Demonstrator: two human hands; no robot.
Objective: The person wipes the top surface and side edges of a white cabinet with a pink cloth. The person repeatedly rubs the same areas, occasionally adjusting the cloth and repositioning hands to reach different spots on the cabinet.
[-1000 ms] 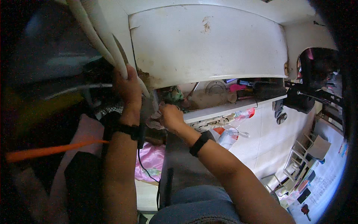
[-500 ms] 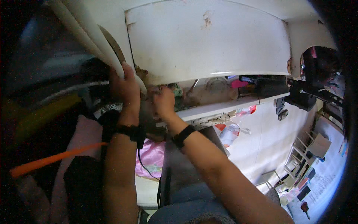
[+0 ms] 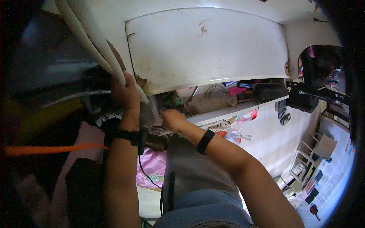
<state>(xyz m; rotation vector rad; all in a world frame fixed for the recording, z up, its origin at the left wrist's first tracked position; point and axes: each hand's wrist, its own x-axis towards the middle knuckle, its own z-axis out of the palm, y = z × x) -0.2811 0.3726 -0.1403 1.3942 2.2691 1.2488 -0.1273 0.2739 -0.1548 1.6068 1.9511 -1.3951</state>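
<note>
Two pale, thick tubes point(image 3: 108, 57) come down from the upper left and meet my left hand point(image 3: 126, 91), whose fingers wrap around them. Below that hand, one pale tube end slants toward a greyish, blurred piece point(image 3: 152, 114). My right hand point(image 3: 173, 119) is closed beside this piece, its fingertips curled. Whatever it pinches is too small and smeared to make out. Just behind the right hand is an open white compartment, with a crumpled green thing point(image 3: 173, 99) at its left end. Black bands circle both wrists.
A large white panel point(image 3: 205, 49) hangs above the compartment's white ledge point(image 3: 235, 111). On the ledge lie a round disc point(image 3: 215, 91), a pink item point(image 3: 236, 90) and a dark cylinder point(image 3: 270, 91). Pink cloth point(image 3: 152, 167) lies below; an orange strip point(image 3: 57, 149) crosses the left.
My right hand has moved down and slightly right, away from the compartment opening, uncovering the green thing. The left hand keeps its grip on the tubes. The orange strip now appears more level.
</note>
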